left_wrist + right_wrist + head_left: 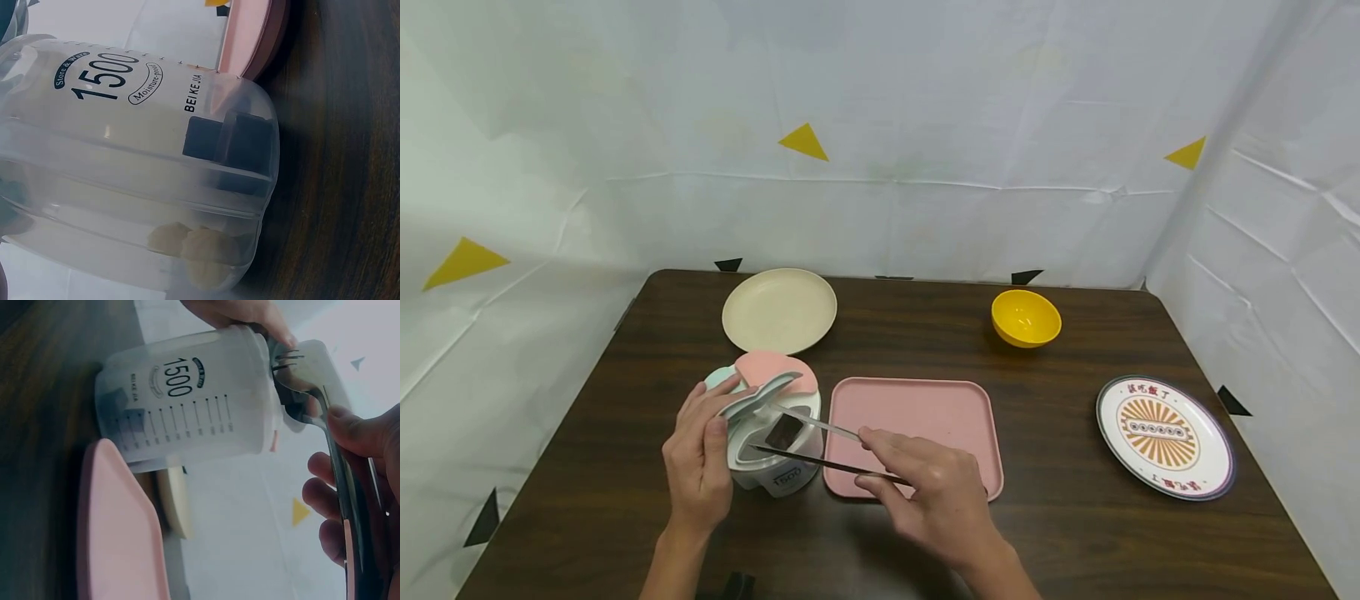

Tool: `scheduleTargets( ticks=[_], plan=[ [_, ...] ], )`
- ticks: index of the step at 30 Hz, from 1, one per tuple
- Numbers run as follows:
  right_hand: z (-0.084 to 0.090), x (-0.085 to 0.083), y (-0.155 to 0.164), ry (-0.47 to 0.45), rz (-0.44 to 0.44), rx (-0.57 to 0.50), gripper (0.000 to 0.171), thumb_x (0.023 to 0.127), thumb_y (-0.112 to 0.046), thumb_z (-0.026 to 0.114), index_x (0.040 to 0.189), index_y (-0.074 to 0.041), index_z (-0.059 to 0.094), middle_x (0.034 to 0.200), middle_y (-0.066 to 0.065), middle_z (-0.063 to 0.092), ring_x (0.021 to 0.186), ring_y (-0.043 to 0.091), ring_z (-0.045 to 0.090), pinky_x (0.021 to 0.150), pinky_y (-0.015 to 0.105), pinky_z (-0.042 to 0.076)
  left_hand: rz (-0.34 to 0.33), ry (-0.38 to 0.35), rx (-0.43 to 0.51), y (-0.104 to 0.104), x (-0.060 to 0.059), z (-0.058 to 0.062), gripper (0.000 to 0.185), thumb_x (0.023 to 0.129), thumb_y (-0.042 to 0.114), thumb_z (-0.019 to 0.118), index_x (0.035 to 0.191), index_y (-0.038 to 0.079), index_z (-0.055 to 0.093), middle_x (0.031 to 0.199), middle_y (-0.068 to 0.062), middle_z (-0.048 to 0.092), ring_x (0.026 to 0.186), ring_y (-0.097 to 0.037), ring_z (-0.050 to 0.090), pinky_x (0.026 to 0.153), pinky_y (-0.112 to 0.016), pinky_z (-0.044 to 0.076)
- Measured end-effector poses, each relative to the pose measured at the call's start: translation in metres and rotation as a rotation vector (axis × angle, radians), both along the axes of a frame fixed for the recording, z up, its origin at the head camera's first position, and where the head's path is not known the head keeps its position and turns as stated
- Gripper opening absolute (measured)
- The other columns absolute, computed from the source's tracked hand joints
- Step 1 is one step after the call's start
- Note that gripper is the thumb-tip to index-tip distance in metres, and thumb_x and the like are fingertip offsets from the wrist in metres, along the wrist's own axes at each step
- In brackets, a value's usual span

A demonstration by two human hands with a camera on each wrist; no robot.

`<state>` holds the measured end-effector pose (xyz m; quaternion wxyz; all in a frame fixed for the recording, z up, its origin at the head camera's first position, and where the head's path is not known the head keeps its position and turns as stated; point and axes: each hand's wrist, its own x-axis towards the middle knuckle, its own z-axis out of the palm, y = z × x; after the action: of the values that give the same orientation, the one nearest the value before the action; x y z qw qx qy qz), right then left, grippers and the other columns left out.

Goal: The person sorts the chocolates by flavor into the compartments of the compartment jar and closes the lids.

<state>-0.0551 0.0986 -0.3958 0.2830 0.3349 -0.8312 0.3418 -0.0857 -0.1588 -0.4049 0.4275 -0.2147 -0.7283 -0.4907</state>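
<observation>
Tongs [820,446], steel and held in the right hand [936,492], reach with their tips into the open mouth of the jar [772,454] at lower left of centre in the head view; the fingers are curled round the two arms, squeezing them partly together. Going by size: the dark table [1075,517] carries all of it; the pink tray [917,433] just right of the jar lies bare, so nothing seems moved out yet and the lifting looks still to come. The cream plate [779,310] sits at upper left, the patterned plate [1165,437] at far right, the yellow bowl [1026,317] upper right. The jar is cloudy white plastic marked 1500, with a scale down its side and a pink flip lid [775,375] swung up. The left hand [698,458] grips its upper wall, thumb by the lid. Inside lie a dark block [228,147] and pale lumps [194,250], both untouched, as far as the wrist views show.
</observation>
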Motion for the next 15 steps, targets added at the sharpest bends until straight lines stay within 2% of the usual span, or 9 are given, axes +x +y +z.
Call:
scheduleTargets(
  ticks=[5, 15],
  plan=[
    [-0.003, 0.0, -0.0024, -0.011, -0.015, 0.013, 0.047, 0.079, -0.023, 0.081, 0.125, -0.017, 0.069, 0.11, -0.007, 0.072, 0.095, 0.01, 0.07, 0.071, 0.03, 0.056, 0.001, 0.0, 0.001, 0.0006, 0.0001, 0.0001, 0.028, 0.096, -0.003, 0.042, 0.097, -0.013, 0.068, 0.094, -0.026, 0.068, 0.109, -0.036, 0.064, 0.108, -0.046, 0.031],
    [-0.0037, -0.0009, -0.002, -0.031, -0.026, 0.02, 0.048, 0.08, -0.024, 0.081, 0.126, -0.018, 0.069, 0.11, -0.007, 0.072, 0.094, 0.01, 0.07, 0.067, 0.029, 0.055, 0.012, -0.011, -0.002, 0.0001, 0.0004, -0.0004, 0.027, 0.096, -0.003, 0.042, 0.097, -0.013, 0.067, 0.095, -0.027, 0.068, 0.11, -0.034, 0.064, 0.108, -0.049, 0.032]
  ],
)
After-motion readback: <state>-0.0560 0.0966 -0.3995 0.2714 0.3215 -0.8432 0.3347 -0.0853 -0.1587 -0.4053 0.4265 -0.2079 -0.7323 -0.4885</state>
